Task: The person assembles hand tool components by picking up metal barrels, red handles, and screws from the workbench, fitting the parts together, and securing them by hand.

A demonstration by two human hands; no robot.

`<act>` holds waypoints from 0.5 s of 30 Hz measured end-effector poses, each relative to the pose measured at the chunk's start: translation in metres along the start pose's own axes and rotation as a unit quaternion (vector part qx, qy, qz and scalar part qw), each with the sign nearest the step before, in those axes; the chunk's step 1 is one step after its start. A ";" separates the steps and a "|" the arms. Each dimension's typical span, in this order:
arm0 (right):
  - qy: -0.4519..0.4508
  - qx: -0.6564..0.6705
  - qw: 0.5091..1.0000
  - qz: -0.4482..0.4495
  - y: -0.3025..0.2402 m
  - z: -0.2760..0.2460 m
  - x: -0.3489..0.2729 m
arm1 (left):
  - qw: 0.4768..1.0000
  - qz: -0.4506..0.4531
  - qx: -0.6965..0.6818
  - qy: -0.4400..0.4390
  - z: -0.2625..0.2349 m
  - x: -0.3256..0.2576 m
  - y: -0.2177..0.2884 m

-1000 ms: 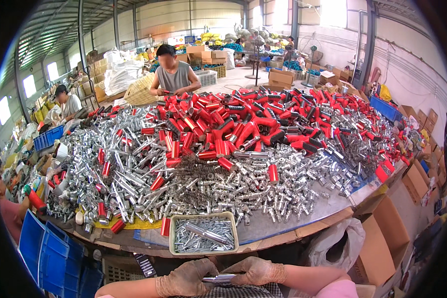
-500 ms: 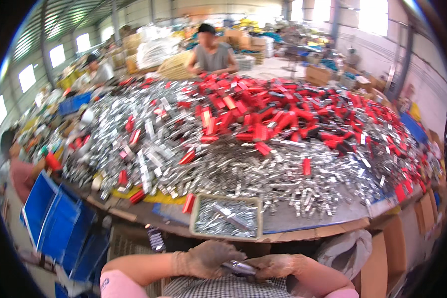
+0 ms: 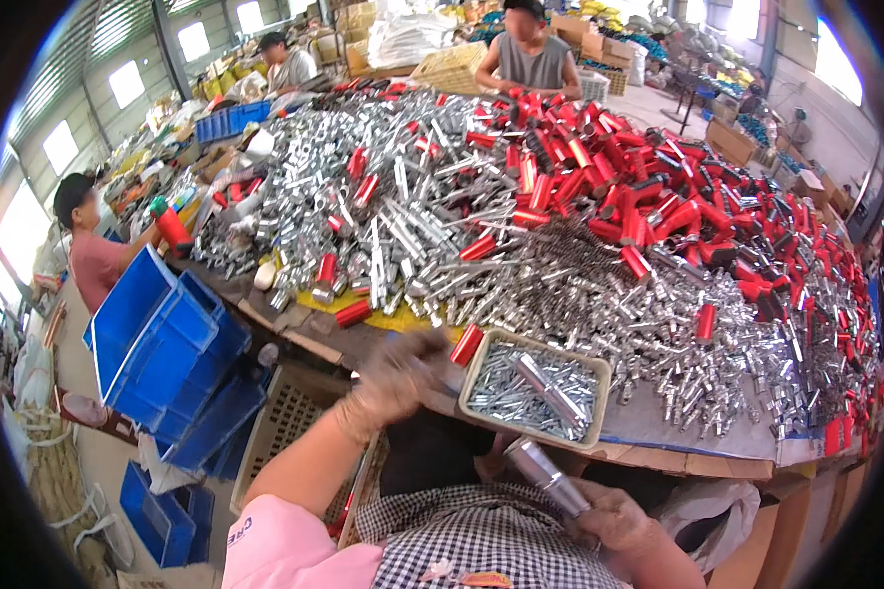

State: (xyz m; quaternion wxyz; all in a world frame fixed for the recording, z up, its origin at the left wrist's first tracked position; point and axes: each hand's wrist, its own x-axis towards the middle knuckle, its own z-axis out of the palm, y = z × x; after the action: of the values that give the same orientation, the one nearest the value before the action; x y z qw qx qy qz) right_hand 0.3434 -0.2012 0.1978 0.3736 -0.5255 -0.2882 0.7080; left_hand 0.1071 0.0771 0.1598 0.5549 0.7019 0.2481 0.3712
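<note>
My right hand [image 3: 614, 515], in a thin dirty glove, grips a shiny metal tube [image 3: 548, 475] with a stepped collar, held slanting in front of my checked apron. My left hand [image 3: 398, 381], gloved too, is raised over the near table edge, left of a tray. Motion smears its fingers, so I cannot make out whether anything is in them. Just beyond it lies a red cylinder [image 3: 468, 345] against the tray's left side. The pale rectangular tray [image 3: 604, 393] holds many small metal pins [image 3: 506, 385] and one larger metal tube [image 3: 552, 389] lying across them.
A wide heap of silver metal parts [image 3: 413, 226] and red cylinders [image 3: 638, 187] covers the table. Blue plastic crates [image 3: 172, 358] are stacked at the left, beside a beige slatted crate [image 3: 285, 417]. A white bag [image 3: 717, 510] hangs at the right. Several people work around the table.
My hands were together at the metal tube; now they are apart. The left has moved up toward the table, and the right keeps the tube. The view has shifted.
</note>
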 end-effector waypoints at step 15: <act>0.398 -0.038 0.838 -0.371 0.021 -0.077 0.067 | 0.681 -0.389 0.615 0.080 -0.085 -0.138 -0.226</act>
State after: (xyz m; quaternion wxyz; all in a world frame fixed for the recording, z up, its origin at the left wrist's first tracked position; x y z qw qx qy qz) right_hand 0.4008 -0.1562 0.1237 0.6703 -0.6295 -0.3153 0.2348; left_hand -0.0288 0.0816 -0.0827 0.0710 0.6933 0.7148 -0.0588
